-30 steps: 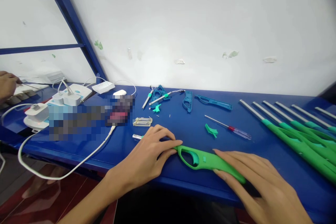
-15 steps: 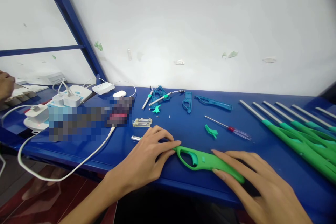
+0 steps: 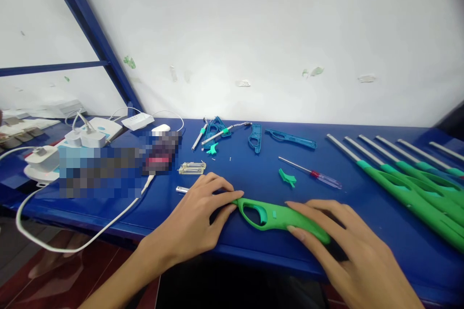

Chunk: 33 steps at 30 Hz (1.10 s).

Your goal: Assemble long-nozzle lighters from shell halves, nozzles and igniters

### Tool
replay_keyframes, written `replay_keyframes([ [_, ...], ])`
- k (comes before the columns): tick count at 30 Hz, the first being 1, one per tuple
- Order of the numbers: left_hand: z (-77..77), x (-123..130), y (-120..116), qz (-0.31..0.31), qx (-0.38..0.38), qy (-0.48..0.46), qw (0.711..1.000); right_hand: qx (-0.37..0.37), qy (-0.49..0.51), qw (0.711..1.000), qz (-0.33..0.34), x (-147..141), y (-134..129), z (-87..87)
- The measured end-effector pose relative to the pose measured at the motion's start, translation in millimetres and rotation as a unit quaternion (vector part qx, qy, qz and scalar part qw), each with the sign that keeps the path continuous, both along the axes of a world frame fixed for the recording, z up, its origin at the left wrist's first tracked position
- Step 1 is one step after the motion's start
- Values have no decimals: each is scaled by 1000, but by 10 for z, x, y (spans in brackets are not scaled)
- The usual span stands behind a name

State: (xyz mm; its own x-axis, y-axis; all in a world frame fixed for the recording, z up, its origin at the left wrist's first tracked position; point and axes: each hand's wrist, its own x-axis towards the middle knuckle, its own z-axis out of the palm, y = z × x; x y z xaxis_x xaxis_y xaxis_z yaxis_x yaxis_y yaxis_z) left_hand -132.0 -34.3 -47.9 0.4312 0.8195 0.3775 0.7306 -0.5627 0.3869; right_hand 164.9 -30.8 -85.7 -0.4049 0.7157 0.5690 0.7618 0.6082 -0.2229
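A green lighter [image 3: 277, 217] lies level over the front of the blue table, its metal tip pointing left. My left hand [image 3: 197, 212] pinches it at the neck, just left of the trigger opening, and covers part of the metal tube. The rear of the handle is held between the thumb and fingers of my right hand [image 3: 348, 236]. Behind it are a loose green trigger piece [image 3: 287, 178] and a screwdriver [image 3: 311, 173] with a clear and red handle. Two clear fuel tanks [image 3: 192, 168] sit behind my left hand.
Several green lighters [image 3: 406, 193] lie at the right. Blue shell halves [image 3: 292, 139] and metal rods [image 3: 217, 135] are near the wall. On the left are a phone [image 3: 162, 152], a white cable [image 3: 90, 244] and chargers [image 3: 43, 157].
The view has shifted slightly, so most things appear a little further left. Both hands keep their grip on the green lighter. The other person's hand at the far left has almost left the view.
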Motion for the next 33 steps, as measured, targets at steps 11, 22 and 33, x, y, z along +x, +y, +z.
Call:
replay_keyframes([
  [11,18,4,-15,-13,-18,3,1000,25,18,1000,-3,-54,17,48],
  [22,33,13,-25,-29,-8,73,997,-16,-3,1000,7,47,47,9],
  [33,65,99,-74,-23,-27,66,997,-86,58,994,-22,-13,15,25],
])
